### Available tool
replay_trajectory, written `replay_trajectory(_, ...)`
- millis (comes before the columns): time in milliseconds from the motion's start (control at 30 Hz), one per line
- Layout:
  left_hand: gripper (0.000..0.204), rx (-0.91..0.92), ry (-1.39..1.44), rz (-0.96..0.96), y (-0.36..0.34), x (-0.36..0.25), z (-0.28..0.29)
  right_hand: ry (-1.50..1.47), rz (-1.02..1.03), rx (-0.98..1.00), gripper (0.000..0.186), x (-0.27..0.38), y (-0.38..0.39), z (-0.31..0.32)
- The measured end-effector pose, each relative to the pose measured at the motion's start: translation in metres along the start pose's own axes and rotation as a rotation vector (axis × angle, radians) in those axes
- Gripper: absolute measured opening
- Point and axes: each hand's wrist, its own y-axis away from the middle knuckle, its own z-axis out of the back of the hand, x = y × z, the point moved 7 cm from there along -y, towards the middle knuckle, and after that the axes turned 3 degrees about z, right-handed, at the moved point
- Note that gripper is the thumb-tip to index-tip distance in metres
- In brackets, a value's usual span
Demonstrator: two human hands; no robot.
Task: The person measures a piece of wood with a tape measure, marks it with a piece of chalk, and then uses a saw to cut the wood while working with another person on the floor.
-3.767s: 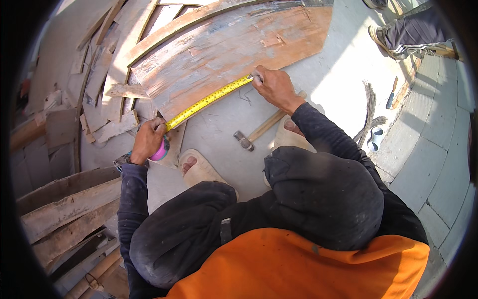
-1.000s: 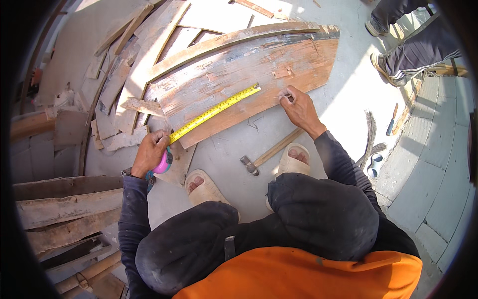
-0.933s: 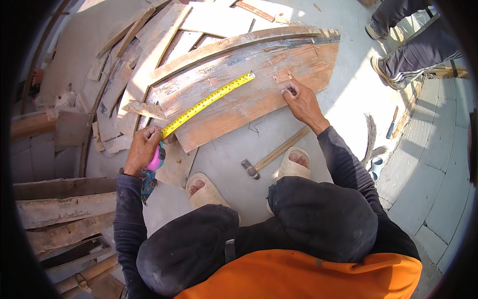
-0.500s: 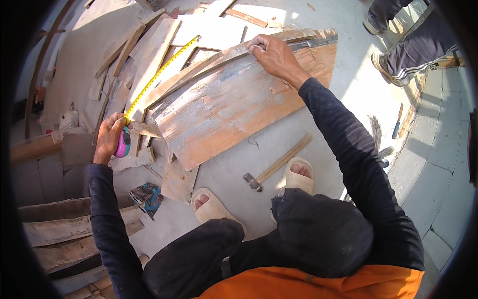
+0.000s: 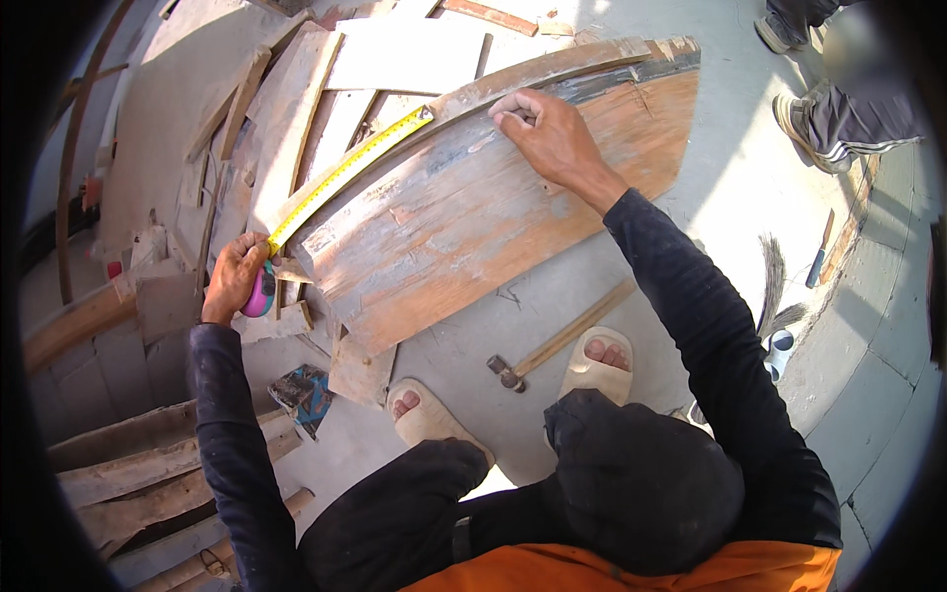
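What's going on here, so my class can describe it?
A person's left hand grips a pink and teal tape measure, its yellow blade drawn out along a curved wooden strip at a weathered board's far side. The right hand, fingers curled, is over the board, apart from the blade's free end. A hammer lies on the floor by the person's sandals. Someone else's shoe shows at upper right.

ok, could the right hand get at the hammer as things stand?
Likely yes. The right hand looks empty, though it may hide something small, and the hammer lies on the floor between the board and the sandals with nothing seen on top of it.
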Motion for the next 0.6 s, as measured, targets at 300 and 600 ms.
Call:
replay_trajectory(300, 0.034, 0.033, 0.021, 0.064, -0.001, 0.019, 0.000, 0.065, 0.080, 0.050, 0.028, 0.023, -0.018, -0.014)
replay_trajectory(600, 0.028, 0.033, -0.144, 0.025, -0.010, 0.001, 0.011, 0.120, 0.071, 0.067, 0.032, 0.039, -0.020, -0.010)
